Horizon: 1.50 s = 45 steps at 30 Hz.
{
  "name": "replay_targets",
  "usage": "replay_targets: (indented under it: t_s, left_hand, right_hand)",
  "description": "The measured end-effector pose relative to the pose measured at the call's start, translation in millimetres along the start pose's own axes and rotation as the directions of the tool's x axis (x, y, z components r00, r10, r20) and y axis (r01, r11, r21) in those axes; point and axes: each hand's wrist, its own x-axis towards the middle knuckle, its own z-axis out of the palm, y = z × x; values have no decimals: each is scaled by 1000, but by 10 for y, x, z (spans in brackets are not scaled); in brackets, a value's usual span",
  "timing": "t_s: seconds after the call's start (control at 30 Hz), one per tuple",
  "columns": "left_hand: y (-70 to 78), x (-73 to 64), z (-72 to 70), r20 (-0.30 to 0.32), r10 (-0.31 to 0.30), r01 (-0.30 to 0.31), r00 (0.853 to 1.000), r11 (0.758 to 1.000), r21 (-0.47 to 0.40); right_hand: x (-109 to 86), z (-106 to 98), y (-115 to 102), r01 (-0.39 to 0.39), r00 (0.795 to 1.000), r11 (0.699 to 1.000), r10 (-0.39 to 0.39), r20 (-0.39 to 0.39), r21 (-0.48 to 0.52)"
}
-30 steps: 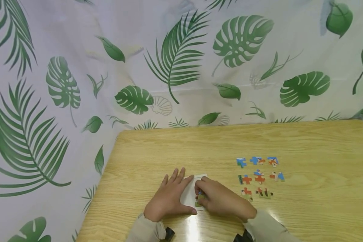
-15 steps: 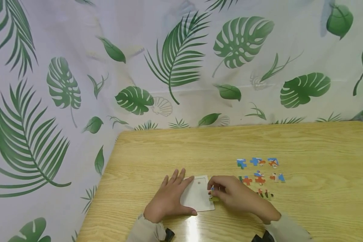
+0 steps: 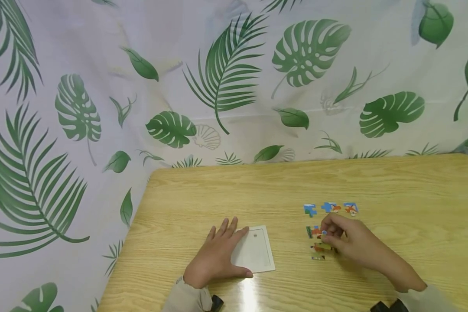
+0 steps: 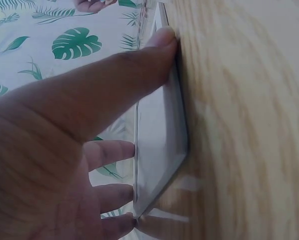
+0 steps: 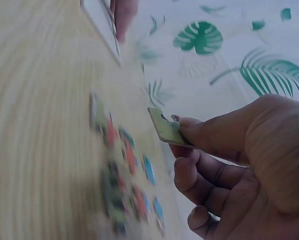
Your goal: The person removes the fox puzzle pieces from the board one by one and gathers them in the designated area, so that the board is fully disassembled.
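Note:
A square white puzzle tray (image 3: 255,255) with a raised rim and a small hole near its far edge lies bare on the table. My left hand (image 3: 216,255) rests against its left side, fingers spread and straight, the thumb (image 4: 159,47) along its near edge. Between thumb and fingers my right hand (image 3: 355,240) pinches a jigsaw piece (image 5: 164,129), its green part facing the wrist camera. This piece is over the loose jigsaw pieces on the right. Several of them show blue and red parts, such as the top middle piece (image 3: 330,207); the hand hides others.
The wooden table (image 3: 203,195) reaches back to a white curtain (image 3: 249,86) printed with green leaves. Another blue piece (image 3: 310,209) and a blue and orange one (image 3: 351,208) lie in the back row of pieces.
My right hand has lifted the jigsaw piece off the tray and carried it right, over the loose pieces. The tray's inside now shows bare. The left hand stays in place.

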Motion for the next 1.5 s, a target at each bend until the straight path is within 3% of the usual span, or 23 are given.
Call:
replay_targets:
  t_s: [0.23,0.47,0.67,0.93,1.2,1.33,1.5]
  left_hand:
    - [1,-6,0,-6,6,-6,1000,1000,9]
    - [-18,-16,16,-5,10,-10,1000,1000,16]
    - [-18,-13,12,-13,12,-12,1000,1000,15]
    - [1,-7,0,-6,13,-13,1000,1000,24]
    - [8,-26,13,0,12,-12,1000,1000,14]
    - [0,-26,14,1,15,-15,1000,1000,18]
    - [-4,-24,5,3,14,-14,1000,1000,13]
  right_hand:
    - [-168,-283,161,-17,997,995,10,-78,-95]
    - [-388,-405,273,-116,992,990,111,-58,-84]
    - [-499,-430,368,-138,990,987,136,-30,-86]
    - [-519,-401,428,-108,994,965,101,-40,-239]
    - [-610,-400,375,-162,981,947,184,54,-277]
    - [-616,-376,348,-138,988,931,155,26,-339]
    - [-603,-395,344,-165,982,927,185,30,-336]
